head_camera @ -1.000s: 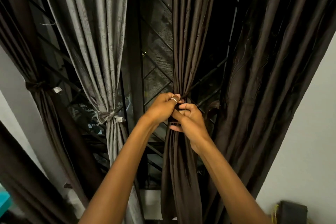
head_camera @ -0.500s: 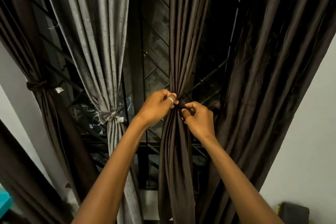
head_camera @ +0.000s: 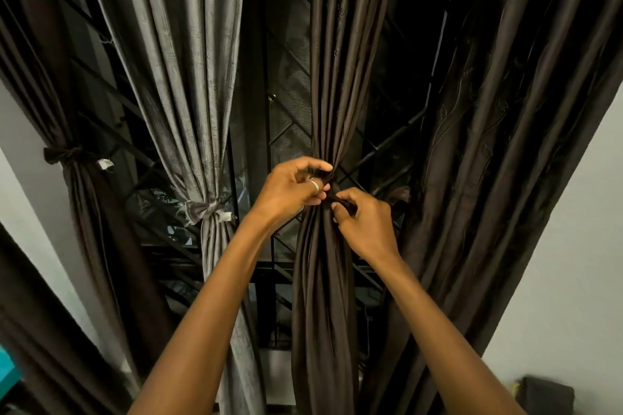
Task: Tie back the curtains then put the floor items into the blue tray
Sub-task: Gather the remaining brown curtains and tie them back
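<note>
Pinching glossy, pleated brown curtain (head_camera: 332,77)

Two tied-back curtains (head_camera: 84,212) (head_camera: 188,77), two hands (head_camera: 290,192) (head_camera: 367,226), one ring (head_camera: 314,186)

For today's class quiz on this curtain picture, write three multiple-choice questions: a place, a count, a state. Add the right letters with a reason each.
1. Where does the grey curtain hang from the middle brown curtain that the left hand and right hand grip? A to its left; B to its right; C behind it.
2. How many other curtains are already cinched by a tie? A none; B two; C four.
3. The far-right curtain is: A hanging loose; B tied back; C on the floor.
Answers: 1 A, it hangs left of both hands. 2 B, the grey curtain and the far-left brown curtain are knotted. 3 A, no tie gathers it.
</note>
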### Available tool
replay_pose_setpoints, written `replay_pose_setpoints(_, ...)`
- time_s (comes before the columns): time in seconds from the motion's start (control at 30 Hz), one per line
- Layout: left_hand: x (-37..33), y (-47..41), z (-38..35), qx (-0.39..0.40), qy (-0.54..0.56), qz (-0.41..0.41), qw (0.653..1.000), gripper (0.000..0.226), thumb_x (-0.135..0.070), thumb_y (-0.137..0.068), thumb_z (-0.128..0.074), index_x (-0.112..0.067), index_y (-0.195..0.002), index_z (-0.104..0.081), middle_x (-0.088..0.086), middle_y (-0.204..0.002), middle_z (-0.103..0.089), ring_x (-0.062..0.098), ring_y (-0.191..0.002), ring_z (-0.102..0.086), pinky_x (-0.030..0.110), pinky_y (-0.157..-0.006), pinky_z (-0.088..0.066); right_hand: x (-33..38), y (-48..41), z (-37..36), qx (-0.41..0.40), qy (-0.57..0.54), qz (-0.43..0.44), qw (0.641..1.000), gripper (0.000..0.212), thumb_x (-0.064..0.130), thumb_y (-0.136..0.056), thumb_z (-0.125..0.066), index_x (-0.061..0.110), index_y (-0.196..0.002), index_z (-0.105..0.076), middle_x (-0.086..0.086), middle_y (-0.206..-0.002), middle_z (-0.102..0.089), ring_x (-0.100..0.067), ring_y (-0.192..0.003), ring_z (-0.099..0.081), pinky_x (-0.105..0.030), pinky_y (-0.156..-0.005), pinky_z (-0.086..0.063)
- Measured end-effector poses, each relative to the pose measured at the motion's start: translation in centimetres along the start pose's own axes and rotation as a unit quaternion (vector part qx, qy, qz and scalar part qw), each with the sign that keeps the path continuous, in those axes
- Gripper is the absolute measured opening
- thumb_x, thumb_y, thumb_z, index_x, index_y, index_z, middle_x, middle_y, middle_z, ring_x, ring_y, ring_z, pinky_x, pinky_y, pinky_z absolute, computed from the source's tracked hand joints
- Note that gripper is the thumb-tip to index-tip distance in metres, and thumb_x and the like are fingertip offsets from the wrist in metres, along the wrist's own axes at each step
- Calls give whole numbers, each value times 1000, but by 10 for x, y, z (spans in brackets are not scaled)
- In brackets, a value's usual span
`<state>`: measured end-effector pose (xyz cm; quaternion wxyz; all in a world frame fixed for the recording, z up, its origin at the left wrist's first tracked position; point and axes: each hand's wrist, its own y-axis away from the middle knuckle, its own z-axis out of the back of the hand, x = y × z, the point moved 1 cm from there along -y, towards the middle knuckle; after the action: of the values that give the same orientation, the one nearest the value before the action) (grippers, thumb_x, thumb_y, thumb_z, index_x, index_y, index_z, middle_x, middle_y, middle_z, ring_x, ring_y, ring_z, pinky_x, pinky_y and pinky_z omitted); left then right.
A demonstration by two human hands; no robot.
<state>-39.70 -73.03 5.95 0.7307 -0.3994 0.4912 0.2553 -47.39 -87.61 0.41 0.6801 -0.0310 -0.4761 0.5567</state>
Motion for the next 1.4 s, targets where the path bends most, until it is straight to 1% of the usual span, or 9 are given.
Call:
replay_pose_setpoints(0.13,1,-5,-3,-51,-56,-11,997,22,-11,-97,-64,-29,-96,-77,-4,-90,-78,9,-84,-75,32,-84,-62,1,0,1,2,7,25,1000,14,21,-96,-68,21,-108,-75,9,-86,-73,-4,-71,-65,-19,-66,-49)
replay_pose_setpoints(0.2,-1,-4,-3,-65,-134,-32,988,13,-27,-88,-79,-28,-101,-78,-12,-87,-76,0,-81,-72,20,-81,-59,0,0,1,-1,22,34,999,18,22,-96,-68,19,-112,-75,6,-96,-75,-5,-78,-65,-12,-69,-44)
replay_pose_setpoints(0.27,-3,-2,-2,-93,-222,-61,969,29,-34,-82,-84,-24,-109,-78,-14,-90,-75,-5,-82,-68,10,-77,-52,-1,0,1,-1,34,39,999,21,22,-95,-69,18,-115,-75,4,-101,-75,-6,-82,-65,-7,-71,-40)
replay_pose_setpoints(0.4,-8,1,-6,-143,-373,-134,907,31,-28,-91,-76,-16,-120,-75,5,-112,-77,19,-107,-71,31,-92,-57,0,-2,3,-5,51,46,998,22,20,-94,-70,16,-116,-75,1,-100,-72,-3,-77,-57,-4,-68,-36)
replay_pose_setpoints(0.57,-15,5,-14,-166,-499,-157,836,25,-36,-102,-58,-15,-110,-70,8,-103,-72,30,-96,-70,38,-70,-51,3,-5,5,-5,58,46,997,16,18,-93,-70,16,-109,-73,2,-97,-67,-8,-77,-58,-25,-71,-49)
replay_pose_setpoints(0.77,5,-7,-3,-57,-332,-125,933,20,-40,-102,-55,-23,-106,-64,-11,-91,-62,16,-98,-54,34,-76,-46,11,-12,23,-35,-2,59,998,8,26,-95,-67,21,-101,-66,11,-93,-59,-3,-78,-56,-11,-66,-39)
replay_pose_setpoints(0.9,4,-5,-3,-23,-252,-129,959,12,-30,-104,-54,-22,-103,-62,-14,-77,-57,-4,-69,-51,13,-60,-35,22,-20,34,-44,-46,126,990,8,23,-98,-66,16,-101,-68,7,-95,-64,-5,-87,-60,-9,-71,-43)
replay_pose_setpoints(1.13,5,-2,0,38,-148,-98,983,13,-26,-107,-48,-23,-103,-61,-13,-76,-53,-2,-62,-45,15,-59,-39,21,-30,30,-58,-40,173,982,17,24,-100,-65,13,-112,-71,17,-103,-62,-6,-105,-54,-14,-85,-43)
replay_pose_setpoints(1.4,3,-3,3,24,-120,-95,988,22,-32,-107,-49,-27,-89,-61,-21,-61,-52,-1,-57,-46,23,-60,-39,28,-41,27,-29,7,150,988,24,40,-104,-49,20,-112,-61,5,-95,-68,-13,-87,-62,-44,-72,-54)
